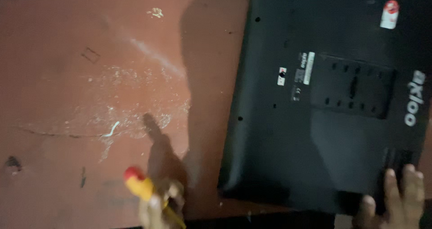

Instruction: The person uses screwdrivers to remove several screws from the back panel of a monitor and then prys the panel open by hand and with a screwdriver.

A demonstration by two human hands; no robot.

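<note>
1. Reddish-brown worktop (pixel 67 98), pretty scuffed, with pale scratches and white flecks around the middle.
2. A black flat-panel screen (pixel 324 98) lies back side up on the right half of it, slightly tilted, with a few small stickers and a recessed mount plate showing.
3. Right hand (pixel 396 202) rests on the screen's near right corner, fingers spread flat on the casing, not gripping anything.
4. Left hand (pixel 157 208) is down at the bottom edge, closed around a yellow screwdriver with a red cap (pixel 141 184). It's blurry.
5. The screwdriver sits just left of the screen's near left corner, not touching it.
</note>
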